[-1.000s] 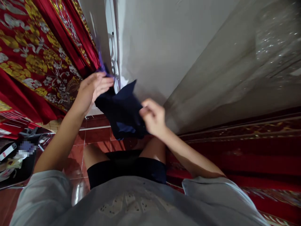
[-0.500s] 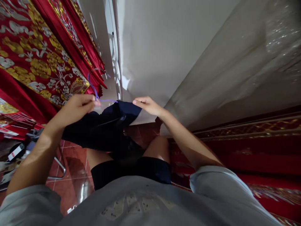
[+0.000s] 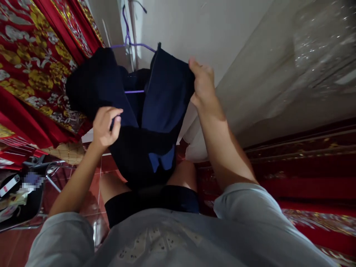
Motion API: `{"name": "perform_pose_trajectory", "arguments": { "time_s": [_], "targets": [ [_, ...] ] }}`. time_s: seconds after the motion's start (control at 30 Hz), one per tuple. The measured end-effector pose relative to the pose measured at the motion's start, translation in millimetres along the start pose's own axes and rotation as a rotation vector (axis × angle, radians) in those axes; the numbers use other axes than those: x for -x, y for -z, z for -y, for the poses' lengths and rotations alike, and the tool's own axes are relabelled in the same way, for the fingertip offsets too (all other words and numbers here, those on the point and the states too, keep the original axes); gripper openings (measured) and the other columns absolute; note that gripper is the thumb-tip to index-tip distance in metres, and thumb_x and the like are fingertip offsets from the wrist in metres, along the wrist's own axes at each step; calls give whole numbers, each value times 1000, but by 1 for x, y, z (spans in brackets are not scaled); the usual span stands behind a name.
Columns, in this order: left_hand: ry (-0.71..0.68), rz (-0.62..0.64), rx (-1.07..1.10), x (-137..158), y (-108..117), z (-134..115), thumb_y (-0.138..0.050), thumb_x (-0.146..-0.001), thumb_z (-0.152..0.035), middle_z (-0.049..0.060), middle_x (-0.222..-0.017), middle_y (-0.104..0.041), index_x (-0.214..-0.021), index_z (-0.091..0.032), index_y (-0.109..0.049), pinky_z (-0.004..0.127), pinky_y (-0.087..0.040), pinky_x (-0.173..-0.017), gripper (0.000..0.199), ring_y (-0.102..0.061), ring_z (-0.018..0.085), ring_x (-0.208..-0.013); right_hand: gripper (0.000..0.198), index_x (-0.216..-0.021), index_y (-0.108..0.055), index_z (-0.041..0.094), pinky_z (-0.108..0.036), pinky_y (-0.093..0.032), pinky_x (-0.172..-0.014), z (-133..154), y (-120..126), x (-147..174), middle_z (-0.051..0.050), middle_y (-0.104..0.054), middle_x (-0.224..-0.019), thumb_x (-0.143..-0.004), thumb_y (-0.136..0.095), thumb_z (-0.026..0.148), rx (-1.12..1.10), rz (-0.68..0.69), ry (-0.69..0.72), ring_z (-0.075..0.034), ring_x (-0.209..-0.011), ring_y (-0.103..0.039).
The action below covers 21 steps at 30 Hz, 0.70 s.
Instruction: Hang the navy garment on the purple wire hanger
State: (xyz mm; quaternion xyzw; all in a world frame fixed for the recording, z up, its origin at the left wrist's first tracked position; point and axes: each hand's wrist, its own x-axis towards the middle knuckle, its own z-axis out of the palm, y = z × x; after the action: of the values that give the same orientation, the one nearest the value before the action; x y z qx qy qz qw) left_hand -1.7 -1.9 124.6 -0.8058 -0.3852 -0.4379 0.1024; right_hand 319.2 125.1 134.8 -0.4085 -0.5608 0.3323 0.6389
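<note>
A dark navy garment (image 3: 168, 92), like a jacket or vest with an open front, hangs spread before me. It sits on a thin purple hanger (image 3: 143, 45), whose bar also shows through the neck opening. At the garment's right shoulder edge, my right hand (image 3: 204, 79) is closed on the cloth, thumb up. My left hand (image 3: 105, 126) is in front of the garment's left side, fingers curled with a gap to the thumb, holding nothing visible. Whether its fingertips touch the cloth is unclear. A lighter blue patch shows low on the garment.
Red cloth with gold and silver embroidery (image 3: 41, 70) hangs at the left. Ahead stands a pale panel (image 3: 189, 29), with clear plastic wrapping (image 3: 319, 55) to the right. A dark chair (image 3: 33, 200) holding a phone and small items stands lower left on red floor tiles (image 3: 91, 193).
The garment has risen and spread open, facing me on the hanger. My left hand has let go of the hanger's hook area. My right hand has moved up and right along the shoulder.
</note>
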Motion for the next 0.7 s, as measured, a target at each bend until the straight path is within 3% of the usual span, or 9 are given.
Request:
{"name": "perform_pose_trajectory", "arguments": {
  "time_s": [0.1,0.2,0.23,0.3,0.4,0.47,0.57,0.63,0.7],
  "targets": [
    [122,387,7,25,-30,-5,-40,-104,-30,10,-114,-69,-151,-26,-45,37,-54,-91,47,-68,22,-100,50,-79,-59,27,-48,-61,-89,-6,6,39,-9,-71,-87,-78,-63,77,-99,-79,-44,-32,-120,-66],
    [259,748,-184,39,-55,-12,-47,-101,-29,12,-115,-72,-161,-27,-30,36,-53,-87,62,-71,26,-99,49,-77,-58,26,-48,-59,-94,-15,9,72,-8,-71,-90,-82,-63,74,-78,-128,-54,-31,-122,-64],
    [303,825,-247,41,-62,-13,-49,-101,-31,13,-112,-73,-160,-24,-31,36,-53,-86,63,-72,27,-98,49,-76,-57,26,-47,-58,-94,-18,11,75,-7,-71,-90,-83,-63,74,-54,-132,-44,-30,-121,-65],
    [366,909,-312,46,-71,-15,-49,-101,-35,15,-105,-75,-150,-18,-47,37,-52,-83,52,-73,29,-96,49,-76,-58,26,-46,-58,-95,-25,16,72,-5,-70,-92,-86,-60,74,-10,-138,-19,-29,-119,-64],
    [397,881,-243,57,-78,-18,-41,-104,-43,16,-94,-75,-107,-16,-70,37,-50,-79,40,-72,29,-91,44,-83,-60,24,-44,-56,-96,-35,22,61,-6,-67,-99,-87,-61,68,106,-222,18,-28,-117,-63],
    [436,785,-133,68,-81,-23,-38,-105,-44,12,-83,-72,-84,-19,-68,37,-49,-77,45,-70,27,-83,41,-99,-61,23,-44,-53,-100,-42,18,71,-8,-64,-114,-86,-65,62,243,-350,60,-27,-122,-60],
    [551,559,27,88,-88,-38,-46,-99,-40,6,-70,-63,-68,-23,-55,36,-49,-75,37,-63,22,-75,50,-123,-53,24,-43,-52,-100,-59,-12,126,-12,-53,-134,-89,-59,60,366,-450,68,-27,-133,-52],
    [624,409,105,101,-93,-51,-52,-93,-33,3,-71,-59,-67,-24,-48,35,-50,-74,28,-60,20,-76,50,-116,-54,25,-36,-55,-87,-73,-44,176,-11,-59,-119,-88,-57,66,248,-331,-115,-24,-114,-61],
    [677,318,163,111,-98,-63,-54,-88,-25,2,-74,-58,-69,-24,-44,35,-52,-76,22,-59,20,-79,53,-98,-55,24,-31,-53,-67,-89,-75,222,-5,-60,-90,-87,-52,75,3,-43,-490,-20,-83,-63]
  ]
}}
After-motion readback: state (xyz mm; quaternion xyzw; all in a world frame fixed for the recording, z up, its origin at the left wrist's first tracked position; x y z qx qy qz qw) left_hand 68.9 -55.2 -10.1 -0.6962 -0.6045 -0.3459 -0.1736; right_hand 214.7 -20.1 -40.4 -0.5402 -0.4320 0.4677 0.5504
